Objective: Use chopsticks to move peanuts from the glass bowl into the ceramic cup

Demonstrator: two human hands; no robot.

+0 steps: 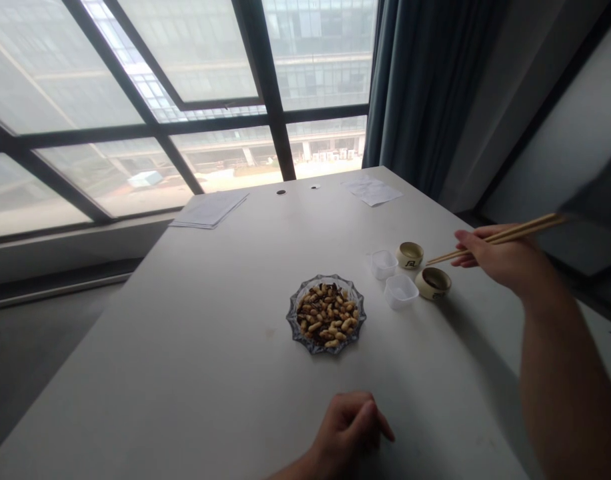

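My right hand (505, 257) holds a pair of wooden chopsticks (515, 232), their tips near the two small cream cups. The far cup (410, 255) bears a dark character; the near cup (433, 283) has something dark inside that I cannot make out. Loosely curled on the table, my left hand (353, 427) has nothing visible in it. Beyond it stands a scalloped glass bowl (293, 327) filled with peanuts in their shells (328, 313) and dark, seed-like pieces. Two clear plastic tubs, one farther (384, 265) and one nearer (401, 292), sit left of the cups.
The white table (210, 373) reaches toward the windows. A stack of papers (210, 209) lies at its far left corner, with loose sheets (373, 190) at the far right. Two round cable holes are near the back edge. A dark blue curtain (420, 87) hangs behind.
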